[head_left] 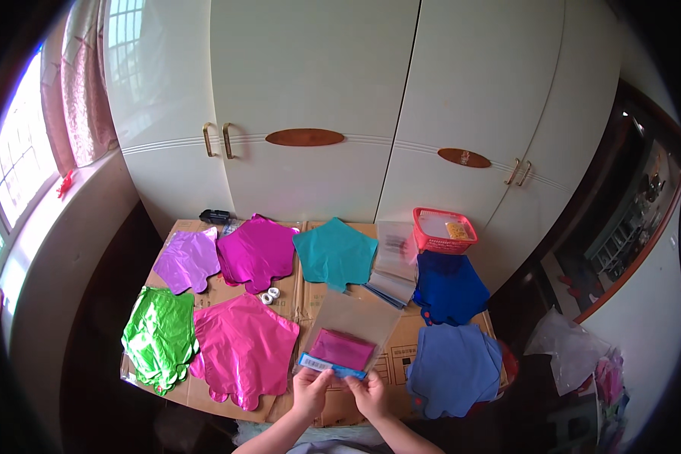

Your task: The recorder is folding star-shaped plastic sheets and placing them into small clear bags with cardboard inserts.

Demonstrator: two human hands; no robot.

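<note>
Just above the table's near edge, a clear plastic bag (359, 312) is held by its near end. A folded magenta foil sheet (343, 349) lies inside it, beside a blue and white strip (331, 368) with a barcode. My left hand (310, 390) is closed on the left part of that end, thumb on top. My right hand (368, 393) pinches the same end farther right. Fingers under the bag are hidden. Left of the hands lies a pile of flat pink star-shaped foil balloons (246, 348); to their right is a grey-blue pile (455, 371).
Flat cardboard (284, 390) covers the table. More star-shaped foil piles are green (159, 337), lilac (186, 261), magenta (257, 253), teal (335, 253) and dark blue (450, 287). Small white rolls (271, 295), clear bags (395, 250) and a red basket (445, 244) sit among them. A cabinet (303, 68) stands behind.
</note>
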